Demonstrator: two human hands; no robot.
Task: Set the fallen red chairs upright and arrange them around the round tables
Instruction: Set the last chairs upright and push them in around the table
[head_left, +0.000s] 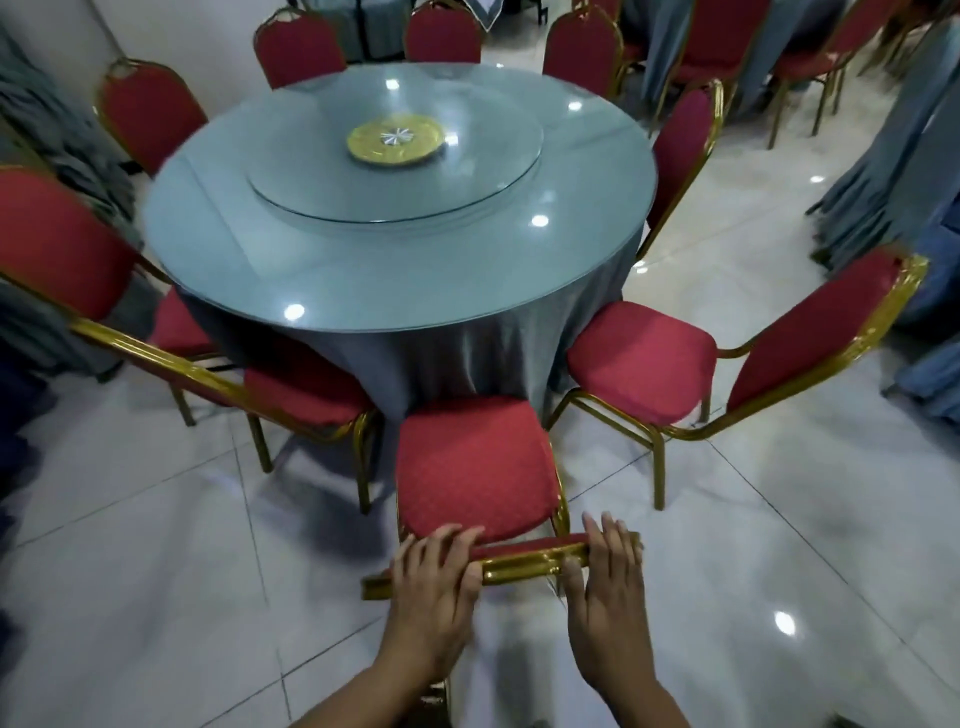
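Observation:
A red chair with a gold frame stands upright directly below me, its seat facing the round table. My left hand and my right hand both grip the gold top rail of its backrest. The seat's front edge touches the grey tablecloth. Two more upright red chairs flank it: one at the left and one at the right. Several other red chairs ring the far side of the table.
The table has a glass top with a glass turntable and a gold centre disc. Grey-draped tables stand at the right and left. More red chairs stand at the back right. The floor is glossy white tile.

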